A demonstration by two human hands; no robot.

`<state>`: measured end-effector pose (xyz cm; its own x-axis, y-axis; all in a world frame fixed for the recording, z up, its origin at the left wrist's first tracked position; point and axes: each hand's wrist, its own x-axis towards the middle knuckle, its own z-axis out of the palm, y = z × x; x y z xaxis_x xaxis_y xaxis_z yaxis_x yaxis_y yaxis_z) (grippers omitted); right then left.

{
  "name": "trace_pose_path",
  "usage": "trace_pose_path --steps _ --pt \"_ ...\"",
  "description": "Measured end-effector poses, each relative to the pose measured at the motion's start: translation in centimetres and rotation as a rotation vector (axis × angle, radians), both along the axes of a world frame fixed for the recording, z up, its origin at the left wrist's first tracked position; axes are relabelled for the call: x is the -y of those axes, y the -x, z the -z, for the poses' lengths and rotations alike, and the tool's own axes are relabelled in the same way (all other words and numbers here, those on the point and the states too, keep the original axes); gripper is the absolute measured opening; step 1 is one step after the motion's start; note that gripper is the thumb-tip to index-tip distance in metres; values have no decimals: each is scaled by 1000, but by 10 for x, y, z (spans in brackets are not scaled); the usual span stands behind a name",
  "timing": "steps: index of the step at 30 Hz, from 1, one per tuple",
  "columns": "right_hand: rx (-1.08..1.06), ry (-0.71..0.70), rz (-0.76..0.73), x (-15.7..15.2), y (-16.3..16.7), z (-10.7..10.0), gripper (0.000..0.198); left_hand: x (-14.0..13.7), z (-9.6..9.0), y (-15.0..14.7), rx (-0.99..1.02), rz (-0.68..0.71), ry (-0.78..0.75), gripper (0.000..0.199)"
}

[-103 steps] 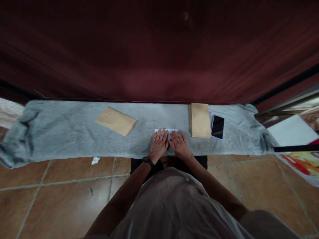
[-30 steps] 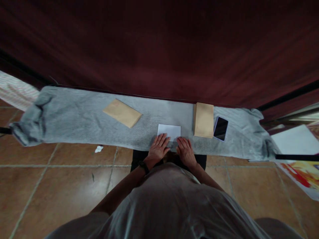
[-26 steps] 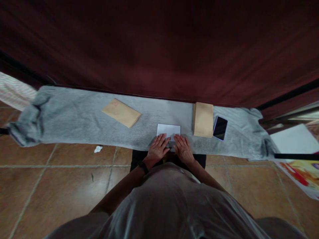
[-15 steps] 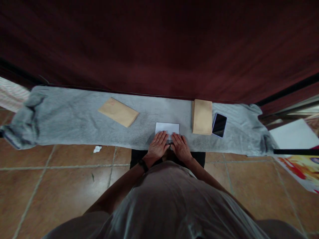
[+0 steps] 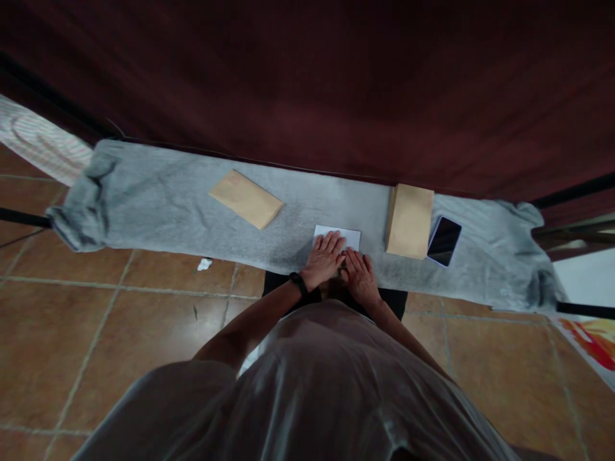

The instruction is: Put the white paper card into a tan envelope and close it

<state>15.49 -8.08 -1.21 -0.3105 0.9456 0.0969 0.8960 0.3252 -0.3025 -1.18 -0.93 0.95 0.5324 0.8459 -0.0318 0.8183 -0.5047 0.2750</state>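
Work on the white paper (image 5: 353, 239) is looking unfinished, as both hands are still at it: it is lying just below the frame's centre, the left hand (image 5: 325, 258) spreading flat over it, the right hand (image 5: 361, 278) resting extended at its lower edge, neither visibly gripping. One envelope (image 5: 246, 199) is lying left of centre, apart from the envelope stack (image 5: 411, 221) at right; how much is remaining is unclear.

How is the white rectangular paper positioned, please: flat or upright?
Flat: the white rectangular paper lies on the grey fabric, partly under the left hand. I cannot tell whether it is folded.
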Motion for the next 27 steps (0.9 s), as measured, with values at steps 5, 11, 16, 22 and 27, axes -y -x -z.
trace_pose_path --steps 5,11,16,22,27 --pt "-14 -38 10 2 0 -1 54 -5 -6 -7 -5 10 25 55" --pt "-20 -50 2 2 0 -1 53 -13 -3 1 16 35 -6 57" --pt "-18 -52 20 3 1 0 55 -18 1 7 4 12 -15 57" --pt "-32 -46 26 2 2 0 54 -16 3 16 15 -14 -32 62" --pt "-45 -38 28 3 0 -2 53 -9 5 25 8 -68 -21 64"
